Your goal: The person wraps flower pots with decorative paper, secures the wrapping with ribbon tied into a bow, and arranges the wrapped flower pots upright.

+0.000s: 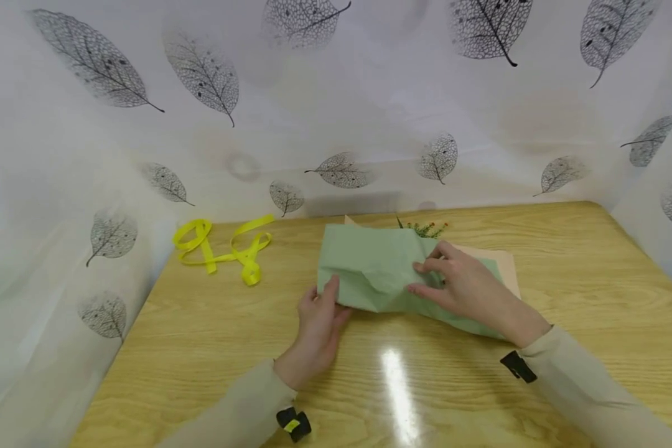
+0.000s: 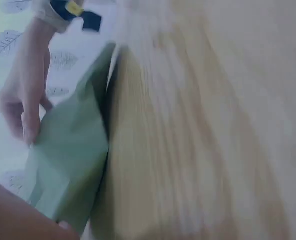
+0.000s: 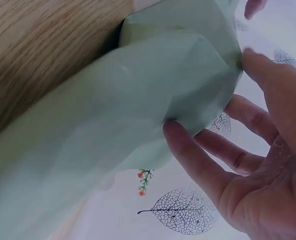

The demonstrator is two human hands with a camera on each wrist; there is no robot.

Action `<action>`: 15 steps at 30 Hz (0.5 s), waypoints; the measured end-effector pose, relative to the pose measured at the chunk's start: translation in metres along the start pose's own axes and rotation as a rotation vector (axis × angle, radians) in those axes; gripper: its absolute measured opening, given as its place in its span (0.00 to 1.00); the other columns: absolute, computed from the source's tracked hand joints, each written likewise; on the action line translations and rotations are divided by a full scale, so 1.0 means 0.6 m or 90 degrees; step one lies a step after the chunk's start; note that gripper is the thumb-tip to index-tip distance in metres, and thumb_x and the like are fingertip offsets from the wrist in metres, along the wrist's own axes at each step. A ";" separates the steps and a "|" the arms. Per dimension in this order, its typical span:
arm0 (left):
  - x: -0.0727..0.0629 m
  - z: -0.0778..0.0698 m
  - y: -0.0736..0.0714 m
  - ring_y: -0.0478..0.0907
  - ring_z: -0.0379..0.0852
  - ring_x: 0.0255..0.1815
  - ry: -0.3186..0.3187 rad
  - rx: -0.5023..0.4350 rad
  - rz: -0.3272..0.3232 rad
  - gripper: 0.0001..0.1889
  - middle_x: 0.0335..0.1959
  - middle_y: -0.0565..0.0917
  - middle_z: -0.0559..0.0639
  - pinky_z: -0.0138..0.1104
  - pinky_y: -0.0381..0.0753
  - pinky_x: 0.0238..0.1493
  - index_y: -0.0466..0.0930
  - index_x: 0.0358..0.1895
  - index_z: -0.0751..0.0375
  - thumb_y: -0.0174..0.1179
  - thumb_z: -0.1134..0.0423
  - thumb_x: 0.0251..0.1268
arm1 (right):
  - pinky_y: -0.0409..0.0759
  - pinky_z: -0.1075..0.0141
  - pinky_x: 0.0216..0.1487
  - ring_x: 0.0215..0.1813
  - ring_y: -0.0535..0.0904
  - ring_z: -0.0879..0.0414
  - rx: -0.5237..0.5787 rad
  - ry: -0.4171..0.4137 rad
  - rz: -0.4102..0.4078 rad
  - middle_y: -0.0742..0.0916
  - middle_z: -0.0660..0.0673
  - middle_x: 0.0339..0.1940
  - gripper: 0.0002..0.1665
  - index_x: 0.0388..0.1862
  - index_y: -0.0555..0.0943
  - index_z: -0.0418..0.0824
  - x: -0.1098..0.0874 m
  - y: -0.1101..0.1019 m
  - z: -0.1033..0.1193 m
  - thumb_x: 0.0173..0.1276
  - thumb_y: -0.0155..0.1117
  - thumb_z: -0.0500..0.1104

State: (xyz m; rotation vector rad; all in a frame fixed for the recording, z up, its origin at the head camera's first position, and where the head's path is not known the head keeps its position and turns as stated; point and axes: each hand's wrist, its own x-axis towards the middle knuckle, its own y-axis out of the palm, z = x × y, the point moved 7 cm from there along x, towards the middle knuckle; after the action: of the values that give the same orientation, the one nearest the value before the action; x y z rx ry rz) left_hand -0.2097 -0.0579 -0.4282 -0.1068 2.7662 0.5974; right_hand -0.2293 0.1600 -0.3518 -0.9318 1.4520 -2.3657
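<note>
A sheet of green wrapping paper (image 1: 369, 258) is folded over a bundle on the table, its surface creased. My left hand (image 1: 316, 330) pinches the paper's near left corner, thumb on top and fingers beneath. On the right, my right hand (image 1: 470, 289) touches the upper part of the paper with spread, slightly bent fingers (image 3: 202, 160). Small red-tipped green sprigs (image 1: 425, 230) stick out behind the paper. Beige paper (image 1: 508, 264) shows along the bundle's right edge. What lies inside the fold is hidden.
A loosely looped yellow ribbon (image 1: 250, 272) lies at the back left of the wooden table (image 1: 201, 361). Behind the table and along both sides hangs a white sheet printed with dark leaves (image 1: 341, 171).
</note>
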 end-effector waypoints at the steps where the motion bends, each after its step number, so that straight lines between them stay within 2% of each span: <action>1: -0.001 0.009 0.007 0.71 0.54 0.73 -0.020 -0.027 0.004 0.28 0.72 0.70 0.63 0.45 0.71 0.75 0.56 0.72 0.66 0.52 0.53 0.82 | 0.77 0.69 0.30 0.31 0.74 0.62 -0.001 -0.004 0.001 0.82 0.45 0.39 0.19 0.44 0.90 0.38 0.001 0.001 0.001 0.61 0.79 0.50; 3: -0.004 0.031 0.025 0.67 0.52 0.76 -0.071 -0.049 0.025 0.32 0.74 0.69 0.60 0.44 0.66 0.78 0.56 0.75 0.63 0.55 0.50 0.80 | 0.78 0.68 0.31 0.31 0.74 0.62 -0.005 -0.012 -0.001 0.82 0.46 0.38 0.22 0.44 0.90 0.37 0.001 0.002 0.003 0.58 0.81 0.51; 5: -0.007 0.050 0.046 0.66 0.49 0.76 -0.114 -0.045 0.049 0.33 0.73 0.69 0.55 0.43 0.63 0.80 0.56 0.74 0.60 0.58 0.48 0.77 | 0.78 0.68 0.31 0.31 0.74 0.61 -0.012 -0.020 -0.013 0.82 0.46 0.37 0.23 0.44 0.90 0.37 0.002 0.001 0.004 0.56 0.82 0.51; 7: -0.002 0.061 0.065 0.67 0.47 0.74 -0.133 -0.036 0.061 0.34 0.71 0.70 0.52 0.43 0.64 0.79 0.59 0.73 0.58 0.62 0.46 0.73 | 0.76 0.69 0.29 0.30 0.72 0.62 -0.013 -0.024 -0.025 0.81 0.46 0.36 0.23 0.44 0.90 0.37 0.003 0.000 0.004 0.54 0.83 0.50; 10: 0.012 0.066 0.083 0.70 0.48 0.73 -0.124 -0.042 0.043 0.35 0.70 0.73 0.51 0.44 0.66 0.78 0.63 0.70 0.58 0.68 0.48 0.68 | 0.73 0.70 0.28 0.29 0.69 0.62 -0.008 -0.026 -0.026 0.81 0.46 0.35 0.23 0.45 0.90 0.37 0.006 0.002 0.002 0.54 0.84 0.48; 15: 0.034 0.067 0.105 0.77 0.49 0.68 -0.105 -0.046 -0.001 0.35 0.67 0.78 0.53 0.42 0.74 0.72 0.67 0.68 0.60 0.72 0.49 0.64 | 0.73 0.69 0.29 0.30 0.69 0.62 -0.011 -0.022 -0.011 0.81 0.46 0.36 0.22 0.45 0.90 0.37 0.007 -0.001 -0.002 0.54 0.84 0.46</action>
State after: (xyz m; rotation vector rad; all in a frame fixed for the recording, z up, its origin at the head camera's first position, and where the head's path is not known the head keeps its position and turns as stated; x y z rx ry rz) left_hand -0.2260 0.0160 -0.4450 -0.0725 2.5856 0.6733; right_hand -0.2336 0.1592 -0.3501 -0.9876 1.4605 -2.3403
